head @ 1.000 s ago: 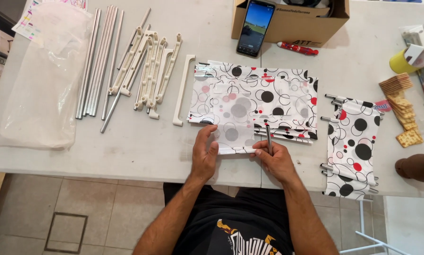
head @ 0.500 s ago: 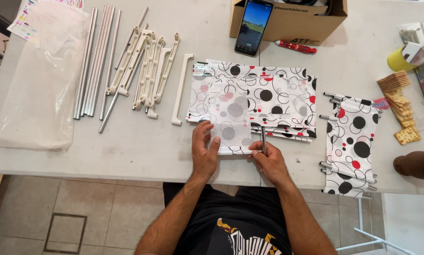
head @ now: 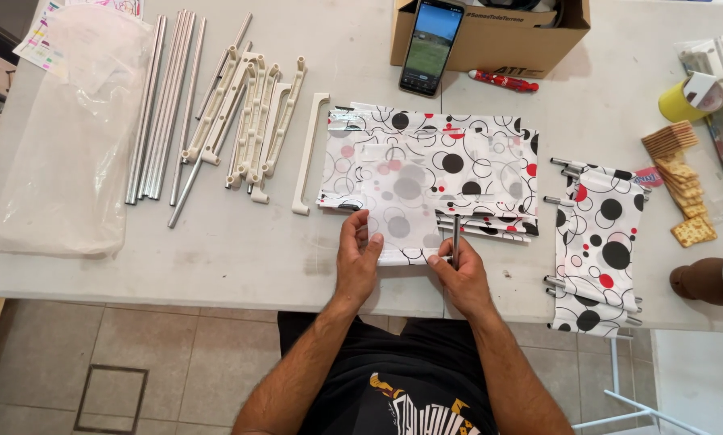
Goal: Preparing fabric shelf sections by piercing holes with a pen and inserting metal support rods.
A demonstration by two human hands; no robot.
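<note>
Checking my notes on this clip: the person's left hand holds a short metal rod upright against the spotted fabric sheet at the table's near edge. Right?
Not quite. In the head view the right hand holds the short metal rod; the left hand presses the spotted fabric sheet. The rest stands.

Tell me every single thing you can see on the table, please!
Fabric panel: one, white with black, red and grey circles, at the near edge under both hands.
Fabric stack: several sheets, same pattern, table middle.
Fabric on rods: one bundle, same pattern, to the right.
Metal rod: one, grey, upright in the right hand.
Metal tubes: a bunch, silver, left side.
Plastic brackets: a pile, cream, beside the tubes.
Plastic bag: one, clear, far left.
Cardboard box: one, brown, far edge.
Phone: one, leaning on the box.
Crackers: two stacks, tan, right.
Cup: one, yellow, right.
Left hand: fingers on the panel.
Right hand: holding the rod.
</note>
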